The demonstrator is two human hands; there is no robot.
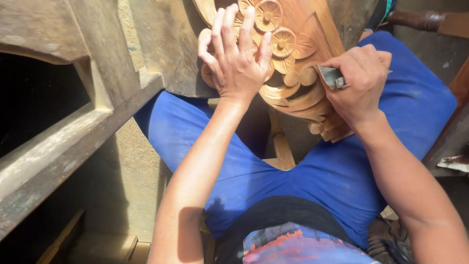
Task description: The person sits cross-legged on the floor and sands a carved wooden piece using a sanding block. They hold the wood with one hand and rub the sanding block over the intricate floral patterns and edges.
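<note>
A carved wooden panel (293, 54) with raised flower shapes rests between my knees, over my blue trousers. My left hand (235, 56) lies flat on its left part, fingers spread over the flowers. My right hand (359, 80) is closed around a small grey piece of sandpaper (332, 77), pressed against the carving's right side near a round petal.
A rough grey wooden frame (73, 132) with a dark opening stands at the left. A worn wooden slab (166, 44) sits behind the carving. A turned dark wood piece (420, 19) lies at the top right. Sandy floor (122, 181) lies below left.
</note>
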